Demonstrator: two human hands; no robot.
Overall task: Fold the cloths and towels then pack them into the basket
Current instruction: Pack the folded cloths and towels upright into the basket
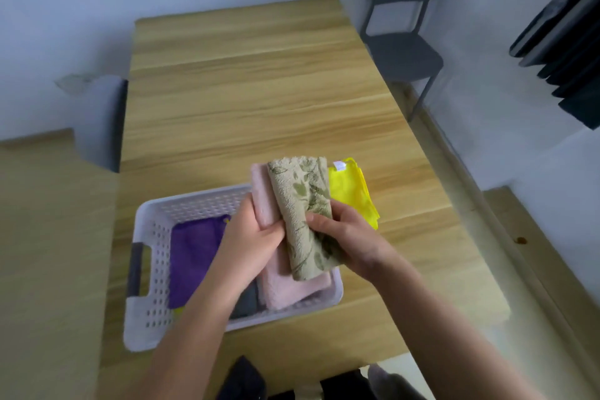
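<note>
As both hands meet low in the middle of the frame, over the right end of the basket, things stand thus;
Left hand (256, 237): fingers curled round the pink towel (263, 201); gripping it from its left side
Right hand (344, 237): gripping the leaf-print towel (302, 198); thumb pressed on its upper face, fingers hidden beneath
Leaf-print towel: beige with green leaves; folded into 1 long strip; raised between the 2 hands, tilted, lying against the pink towel's right side
Pink towel: folded; its upper end lifted beside the leaf-print towel; its lower end rests in the basket's right end, near the rim
Yellow cloth (352, 195): folded, with a small white tag at its top edge; right of the leaf-print towel, behind the right hand; it seems to lie on the table; whether the hand touches it I cannot tell
Basket (146, 273): white, perforated walls, dark handle (136, 269) at its left end; lower left of centre, on the table
Inside the basket: purple cloth (191, 256) flat in the left half; grey cloth (246, 300) just beside the pink towel, partly hidden by the left forearm
Table (259, 91): pale wood grain; filling the middle of the frame
Chair (402, 26): dark; upper right, by the table's far corner
Second wooden surface (48, 237): left edge of the frame, well apart from the hands
</note>
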